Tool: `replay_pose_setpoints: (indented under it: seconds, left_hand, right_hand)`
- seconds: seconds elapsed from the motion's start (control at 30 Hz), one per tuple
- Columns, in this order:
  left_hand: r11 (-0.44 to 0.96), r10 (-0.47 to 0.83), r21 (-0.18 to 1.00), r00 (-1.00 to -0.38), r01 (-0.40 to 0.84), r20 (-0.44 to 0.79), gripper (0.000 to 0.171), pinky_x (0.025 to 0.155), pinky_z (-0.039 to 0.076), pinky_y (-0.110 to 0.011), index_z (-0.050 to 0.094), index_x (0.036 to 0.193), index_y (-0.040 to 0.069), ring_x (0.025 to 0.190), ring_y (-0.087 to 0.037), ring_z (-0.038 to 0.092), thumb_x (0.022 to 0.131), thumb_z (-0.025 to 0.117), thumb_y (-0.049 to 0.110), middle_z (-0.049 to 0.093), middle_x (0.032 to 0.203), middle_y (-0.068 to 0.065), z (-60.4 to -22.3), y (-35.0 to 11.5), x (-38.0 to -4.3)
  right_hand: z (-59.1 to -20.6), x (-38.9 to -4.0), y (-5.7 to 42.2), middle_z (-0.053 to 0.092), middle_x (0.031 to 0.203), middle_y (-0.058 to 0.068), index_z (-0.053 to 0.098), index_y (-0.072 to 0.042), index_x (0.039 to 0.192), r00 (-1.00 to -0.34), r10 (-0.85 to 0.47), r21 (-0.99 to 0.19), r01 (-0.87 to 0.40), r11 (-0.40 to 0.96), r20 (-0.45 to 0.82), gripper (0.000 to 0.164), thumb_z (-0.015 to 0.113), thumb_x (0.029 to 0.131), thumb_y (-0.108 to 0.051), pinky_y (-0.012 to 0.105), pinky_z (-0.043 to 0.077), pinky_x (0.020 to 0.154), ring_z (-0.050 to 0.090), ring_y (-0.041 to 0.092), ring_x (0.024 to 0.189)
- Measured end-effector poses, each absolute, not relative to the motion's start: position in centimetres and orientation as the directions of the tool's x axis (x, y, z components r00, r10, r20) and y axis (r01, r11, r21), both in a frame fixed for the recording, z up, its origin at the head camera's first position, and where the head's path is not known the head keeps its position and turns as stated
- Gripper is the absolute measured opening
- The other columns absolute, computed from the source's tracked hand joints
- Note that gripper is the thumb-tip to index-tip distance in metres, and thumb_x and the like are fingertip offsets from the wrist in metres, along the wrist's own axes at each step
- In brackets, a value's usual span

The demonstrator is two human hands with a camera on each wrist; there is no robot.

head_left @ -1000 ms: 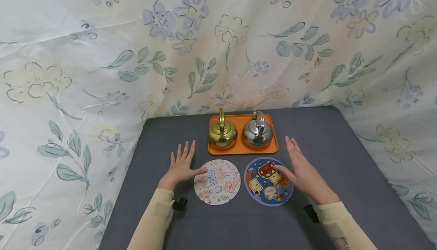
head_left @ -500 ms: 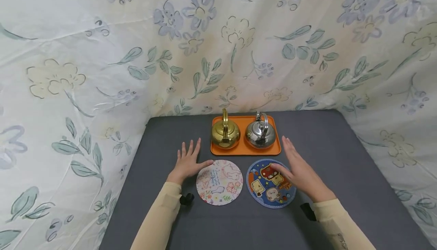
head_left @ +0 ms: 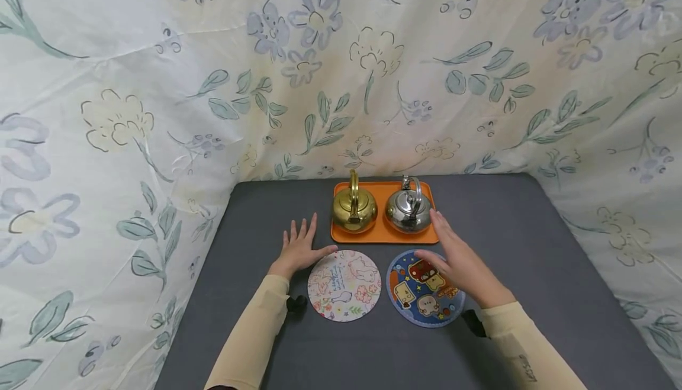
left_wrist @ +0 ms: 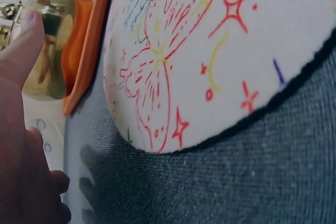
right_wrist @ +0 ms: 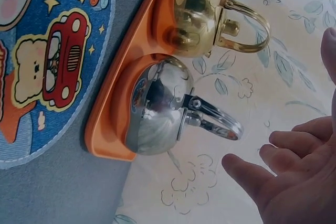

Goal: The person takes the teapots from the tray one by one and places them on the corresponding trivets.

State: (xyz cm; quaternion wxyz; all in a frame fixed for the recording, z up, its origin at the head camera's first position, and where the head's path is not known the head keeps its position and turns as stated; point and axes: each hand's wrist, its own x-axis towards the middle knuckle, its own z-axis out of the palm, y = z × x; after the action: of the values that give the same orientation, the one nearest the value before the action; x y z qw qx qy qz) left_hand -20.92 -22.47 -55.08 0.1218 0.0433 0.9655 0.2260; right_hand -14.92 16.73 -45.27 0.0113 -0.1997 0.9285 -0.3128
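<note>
Both hands are held out empty over the dark grey table. My left hand [head_left: 299,252] has its fingers spread, with the thumb at the upper left rim of a round white mat [head_left: 344,286] with colourful drawings. Beyond it a gold kettle [head_left: 354,209] stands upright on the left of an orange tray [head_left: 380,235]. My right hand [head_left: 462,264] reaches over a round blue cartoon mat [head_left: 423,295]. Its fingertips overlap the right side of the silver kettle [head_left: 408,209] in the head view. In the right wrist view, a gap shows between that hand [right_wrist: 294,166] and the kettle's raised handle [right_wrist: 218,121].
A floral cloth [head_left: 373,82] hangs behind the table [head_left: 346,354] and along its sides. The tray lies close to the table's back edge, with the two mats side by side in front of it. Black wrist cameras [head_left: 296,305] sit under the beige sleeves.
My right hand has moved forward and left, closer to the silver kettle. My left hand has shifted slightly right and forward. The kettles, tray and mats stay put while the head view shifts a little.
</note>
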Motion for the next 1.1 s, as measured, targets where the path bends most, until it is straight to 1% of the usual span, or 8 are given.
replay_pose_setpoints:
  seconds: [0.2, 0.3, 0.4, 0.57, 0.6, 0.73, 0.9, 1.1]
  left_hand:
    - [0.893, 0.115, 0.449, -0.967, 0.001, -0.226, 0.115, 0.118, -0.009, -0.068, -0.007, 0.162, 0.034, 0.153, -0.047, -0.011, 0.078, 0.048, 0.09, 0.004, 0.17, -0.016, -55.0, -22.1, -21.1]
    - [0.901, 0.101, 0.434, -0.966, -0.012, -0.236, 0.115, 0.118, -0.009, -0.069, -0.007, 0.162, 0.035, 0.154, -0.047, -0.01, 0.078, 0.048, 0.091, 0.003, 0.17, -0.016, -55.0, -21.8, -21.4]
    - [0.907, 0.095, 0.42, -0.965, -0.017, -0.245, 0.115, 0.118, -0.008, -0.068, -0.009, 0.161, 0.036, 0.154, -0.045, -0.01, 0.077, 0.046, 0.092, 0.002, 0.17, -0.014, -55.1, -21.7, -21.7]
    - [0.918, 0.085, 0.396, -0.962, -0.025, -0.259, 0.117, 0.119, -0.008, -0.066, -0.014, 0.16, 0.038, 0.155, -0.043, -0.012, 0.073, 0.039, 0.098, -0.001, 0.17, -0.012, -55.5, -21.4, -22.2]
    - [0.92, 0.084, 0.391, -0.963, -0.024, -0.257, 0.118, 0.119, -0.008, -0.067, -0.013, 0.16, 0.038, 0.155, -0.043, -0.012, 0.073, 0.038, 0.098, -0.002, 0.17, -0.013, -55.6, -21.4, -22.3]
    - [0.92, 0.084, 0.391, -0.967, -0.018, -0.241, 0.116, 0.119, -0.007, -0.068, -0.008, 0.162, 0.036, 0.154, -0.044, -0.011, 0.075, 0.042, 0.095, -0.002, 0.17, -0.014, -55.5, -21.3, -22.4]
    - [0.93, 0.079, 0.368, -0.964, -0.021, -0.254, 0.114, 0.119, -0.005, -0.068, -0.003, 0.163, 0.034, 0.154, -0.045, -0.01, 0.077, 0.045, 0.092, -0.003, 0.17, -0.015, -55.4, -21.1, -22.7]
    - [0.935, 0.075, 0.355, -0.957, -0.031, -0.282, 0.111, 0.119, -0.005, -0.068, -0.002, 0.163, 0.036, 0.154, -0.044, -0.01, 0.078, 0.045, 0.091, -0.003, 0.17, -0.014, -55.6, -20.8, -22.7]
  right_hand:
    - [-44.9, -15.3, 16.0, 0.002, 0.17, 0.006, 0.003, -0.016, 0.164, -0.916, -0.393, -0.589, -0.362, 0.722, 0.081, 0.096, 0.059, 0.098, -0.055, 0.062, 0.023, 0.118, 0.012, 0.037, 0.156]
    - [-44.8, -15.6, 15.5, 0.004, 0.17, 0.009, 0.003, -0.013, 0.164, -0.91, -0.405, -0.583, -0.379, 0.719, 0.092, 0.096, 0.058, 0.098, -0.056, 0.062, 0.023, 0.118, 0.014, 0.038, 0.155]
    - [-44.8, -16.0, 15.0, 0.007, 0.17, 0.012, 0.003, -0.014, 0.164, -0.906, -0.411, -0.583, -0.386, 0.715, 0.096, 0.096, 0.058, 0.098, -0.056, 0.062, 0.024, 0.118, 0.017, 0.039, 0.154]
    - [-44.8, -16.3, 14.4, 0.009, 0.17, 0.013, 0.001, -0.019, 0.164, -0.907, -0.413, -0.592, -0.38, 0.71, 0.087, 0.095, 0.056, 0.097, -0.059, 0.062, 0.027, 0.117, 0.021, 0.039, 0.153]
    - [-44.7, -16.4, 14.3, 0.008, 0.17, 0.013, 0.0, -0.021, 0.164, -0.906, -0.414, -0.592, -0.38, 0.711, 0.084, 0.094, 0.055, 0.097, -0.059, 0.061, 0.027, 0.118, 0.021, 0.039, 0.153]
    - [-44.5, -16.6, 13.9, 0.009, 0.17, 0.013, -0.002, -0.025, 0.164, -0.906, -0.416, -0.597, -0.373, 0.71, 0.072, 0.093, 0.053, 0.097, -0.061, 0.061, 0.027, 0.118, 0.02, 0.038, 0.153]
    - [-44.2, -16.9, 13.3, 0.011, 0.169, 0.017, -0.002, -0.023, 0.164, -0.9, -0.432, -0.603, -0.381, 0.701, 0.067, 0.094, 0.052, 0.097, -0.062, 0.062, 0.03, 0.115, 0.024, 0.041, 0.152]
    - [-43.9, -17.2, 12.7, 0.009, 0.169, 0.012, 0.0, -0.021, 0.164, -0.893, -0.446, -0.589, -0.396, 0.705, 0.066, 0.093, 0.051, 0.098, -0.062, 0.06, 0.031, 0.116, 0.024, 0.039, 0.152]
